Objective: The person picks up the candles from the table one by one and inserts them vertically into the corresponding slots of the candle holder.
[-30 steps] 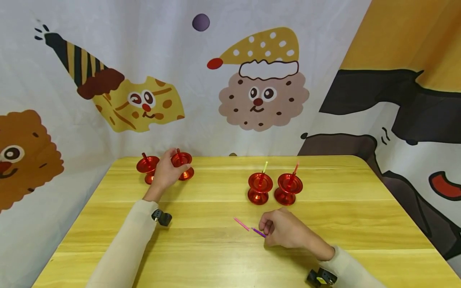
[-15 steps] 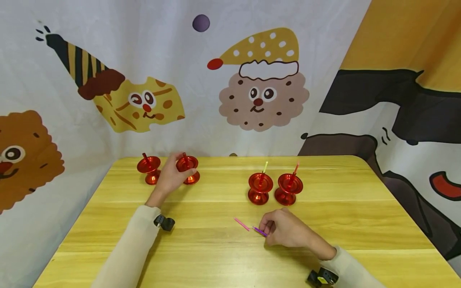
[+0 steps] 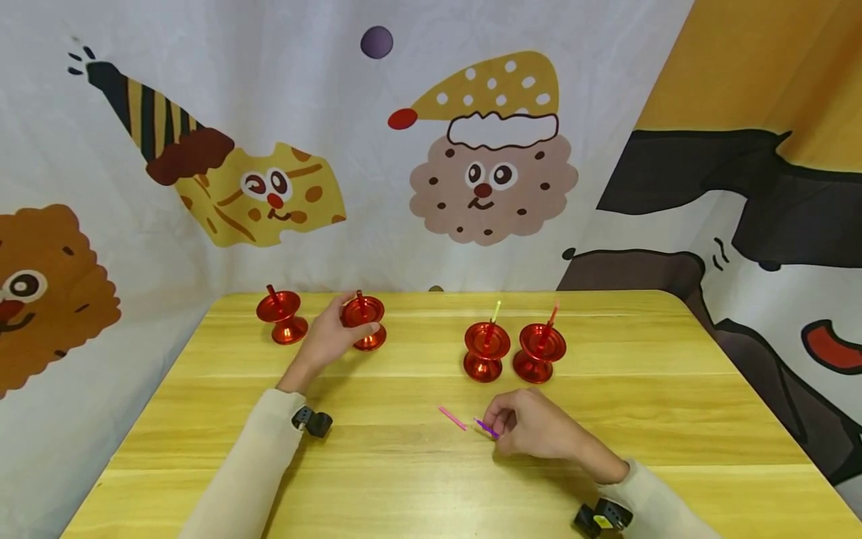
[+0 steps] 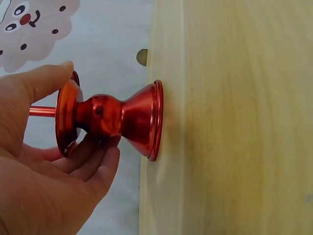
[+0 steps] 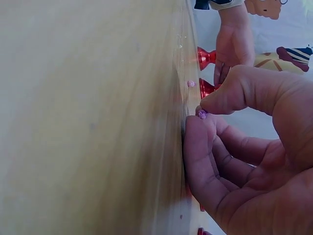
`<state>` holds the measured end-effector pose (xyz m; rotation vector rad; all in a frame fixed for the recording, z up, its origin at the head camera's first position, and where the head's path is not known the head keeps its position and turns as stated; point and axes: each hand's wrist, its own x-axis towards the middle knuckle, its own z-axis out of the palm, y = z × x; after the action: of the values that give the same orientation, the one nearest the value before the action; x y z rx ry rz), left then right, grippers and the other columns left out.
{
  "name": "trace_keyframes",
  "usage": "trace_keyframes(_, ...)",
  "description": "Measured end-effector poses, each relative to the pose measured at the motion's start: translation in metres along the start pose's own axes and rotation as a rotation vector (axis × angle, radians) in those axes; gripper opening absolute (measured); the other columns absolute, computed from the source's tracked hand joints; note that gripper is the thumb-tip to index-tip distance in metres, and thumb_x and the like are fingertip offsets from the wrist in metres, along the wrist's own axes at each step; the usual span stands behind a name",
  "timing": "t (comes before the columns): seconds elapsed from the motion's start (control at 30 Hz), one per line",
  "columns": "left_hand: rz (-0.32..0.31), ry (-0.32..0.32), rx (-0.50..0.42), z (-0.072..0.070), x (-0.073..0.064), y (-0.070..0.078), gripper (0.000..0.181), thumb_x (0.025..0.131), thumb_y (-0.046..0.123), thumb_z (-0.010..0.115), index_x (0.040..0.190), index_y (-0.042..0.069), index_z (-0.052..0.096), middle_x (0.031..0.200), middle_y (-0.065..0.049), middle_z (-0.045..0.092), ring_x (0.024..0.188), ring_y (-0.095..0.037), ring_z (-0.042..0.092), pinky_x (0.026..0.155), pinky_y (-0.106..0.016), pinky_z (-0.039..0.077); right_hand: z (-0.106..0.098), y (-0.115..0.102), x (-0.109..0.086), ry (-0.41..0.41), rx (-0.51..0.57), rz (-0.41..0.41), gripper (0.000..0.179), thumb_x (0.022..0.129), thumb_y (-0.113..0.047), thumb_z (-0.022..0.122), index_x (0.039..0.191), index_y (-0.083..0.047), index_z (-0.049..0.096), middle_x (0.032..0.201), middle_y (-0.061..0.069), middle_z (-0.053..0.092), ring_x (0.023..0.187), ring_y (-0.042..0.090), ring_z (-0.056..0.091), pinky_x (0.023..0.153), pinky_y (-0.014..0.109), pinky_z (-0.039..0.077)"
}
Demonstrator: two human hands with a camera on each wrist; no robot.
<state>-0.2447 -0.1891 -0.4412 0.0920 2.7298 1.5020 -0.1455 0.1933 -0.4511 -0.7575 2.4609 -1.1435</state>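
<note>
My left hand (image 3: 330, 338) grips a shiny red candle holder (image 3: 364, 312) at the back left of the table; in the left wrist view, thumb and fingers curl round the dish and waist of this candle holder (image 4: 105, 115), whose thin red stem points up from the dish. My right hand (image 3: 533, 425) pinches a thin purple candle (image 3: 486, 428) between thumb and forefinger, low over the table. The end of that purple candle (image 5: 202, 114) shows between the fingertips in the right wrist view. Just left of it lies a pink candle (image 3: 452, 418).
Another red candle holder (image 3: 281, 317) stands at the far left, no candle on its stem. Right of centre, one holder (image 3: 486, 352) bears a yellow candle (image 3: 496, 311), and its neighbour (image 3: 539, 353) a red candle (image 3: 554, 314). Behind the wooden table (image 3: 377, 479) hangs a cartoon-printed cloth (image 3: 377, 150).
My left hand has moved right and slightly nearer with the candle holder, away from the far-left one. The purple candle has lifted slightly in my right hand, which otherwise stays in place.
</note>
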Motion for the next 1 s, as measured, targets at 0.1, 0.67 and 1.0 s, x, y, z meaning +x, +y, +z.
trace_keyframes(0.1, 0.013, -0.034, -0.004, 0.001, 0.0, 0.0, 0.091, 0.101, 0.034, 0.083, 0.171, 0.002, 0.034, 0.16, -0.029, 0.052, 0.146, -0.045, 0.053, 0.117, -0.059, 0.047, 0.0, 0.0, 0.001, 0.007, 0.02, 0.006, 0.028, 0.073, 0.007, 0.083, 0.093, -0.011, 0.077, 0.08, -0.009, 0.067, 0.075, 0.007, 0.063, 0.071, 0.025, 0.054)
trace_keyframes(0.67, 0.095, -0.156, -0.065, 0.016, -0.004, 0.007, 0.084, 0.102, 0.03, 0.083, 0.167, 0.0, 0.039, 0.15, -0.027, 0.061, 0.133, -0.041, 0.064, 0.109, -0.055, 0.054, -0.011, -0.006, 0.011, 0.064, 0.005, -0.046, 0.019, 0.081, 0.006, 0.08, 0.095, -0.007, 0.08, 0.083, -0.004, 0.071, 0.075, 0.009, 0.064, 0.069, 0.026, 0.054)
trace_keyframes(1.0, 0.095, -0.218, -0.077, 0.026, -0.007, 0.015, 0.085, 0.101, 0.025, 0.082, 0.168, -0.003, 0.036, 0.155, -0.027, 0.058, 0.139, -0.041, 0.061, 0.115, -0.056, 0.05, -0.014, -0.012, 0.016, 0.096, -0.003, -0.089, 0.021, 0.079, 0.008, 0.075, 0.095, -0.006, 0.078, 0.084, -0.004, 0.069, 0.079, 0.011, 0.064, 0.072, 0.026, 0.056)
